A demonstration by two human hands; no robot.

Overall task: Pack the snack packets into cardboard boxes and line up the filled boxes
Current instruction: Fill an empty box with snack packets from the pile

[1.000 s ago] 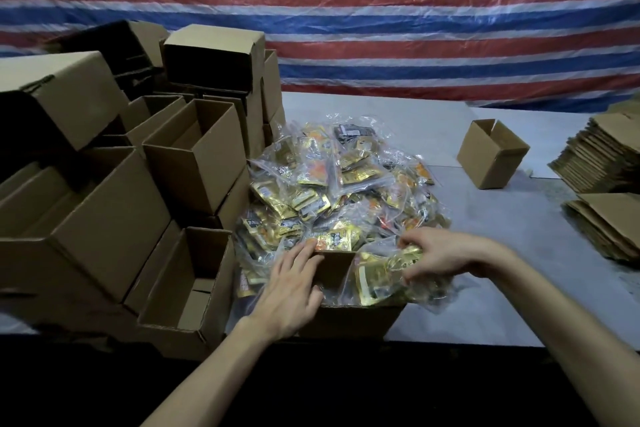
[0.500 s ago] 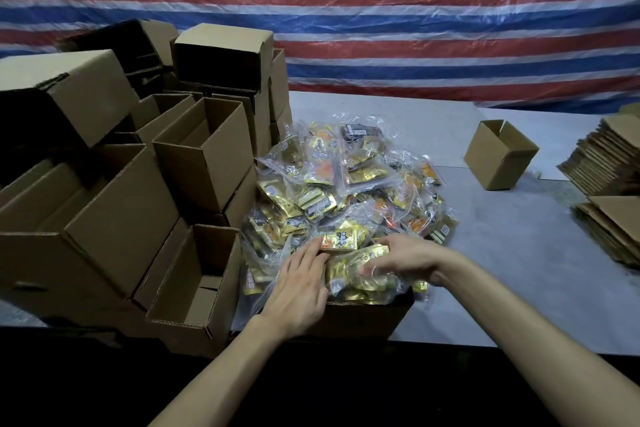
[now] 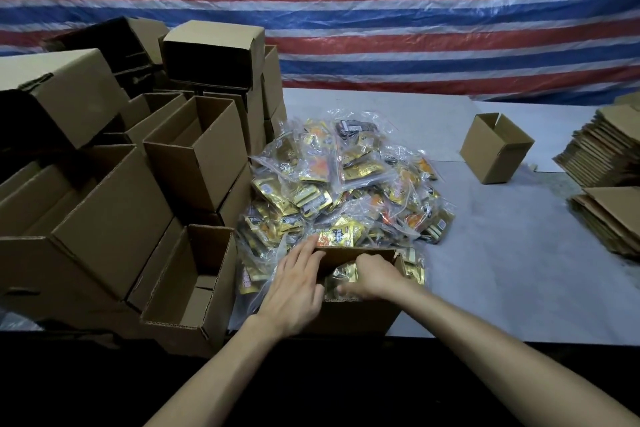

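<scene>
Now, right hand down inside open box, fingers curled round packet bundle, pushing it in. Meanwhile left hand flat, fingers straight, bracing box's left wall. Box sits at near edge of table, touching packet heap behind. Tip: press bundle flat into corner, hold brace firm, mind plastic snagging rim. Just left, empty boxes wait.
</scene>
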